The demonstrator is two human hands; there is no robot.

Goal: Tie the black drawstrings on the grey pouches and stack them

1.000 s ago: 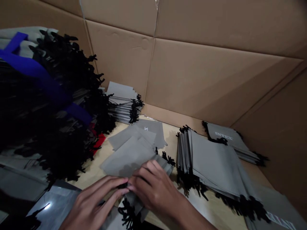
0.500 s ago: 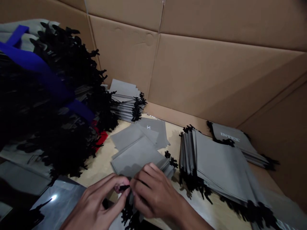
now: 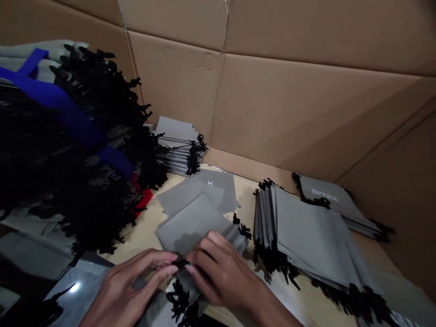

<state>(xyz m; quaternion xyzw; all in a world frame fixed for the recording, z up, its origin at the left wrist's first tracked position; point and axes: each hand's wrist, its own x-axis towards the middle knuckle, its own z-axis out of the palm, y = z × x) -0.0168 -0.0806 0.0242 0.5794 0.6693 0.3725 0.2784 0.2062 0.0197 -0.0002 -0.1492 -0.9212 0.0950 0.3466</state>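
At the lower middle, my left hand [image 3: 134, 281] and my right hand [image 3: 221, 272] face each other with fingertips nearly touching. Between them is a short black drawstring [image 3: 181, 263], pinched by the thumb and fingers of each hand. More knotted black string ends [image 3: 179, 297] hang just below, beside grey cloth partly hidden under my hands. Right behind my fingers lies a small pile of grey drawstring pouches [image 3: 195, 222], with knotted black ends at its right corner. Loose grey pouches [image 3: 185, 193] are spread flat beyond that pile.
A tall heap of black-corded pouches [image 3: 85, 172], crossed by a blue strap [image 3: 64, 104], fills the left. A neat stack [image 3: 175, 141] stands at the back. To the right are a leaning stack [image 3: 306, 231] and pouches printed INTEX [image 3: 325, 193]. Cardboard walls [image 3: 289, 104] enclose the table.
My left fingers have straightened and drawn slightly back from my right hand, so more of the black drawstring shows between them. The string ends below are more exposed. The view has tilted slightly.
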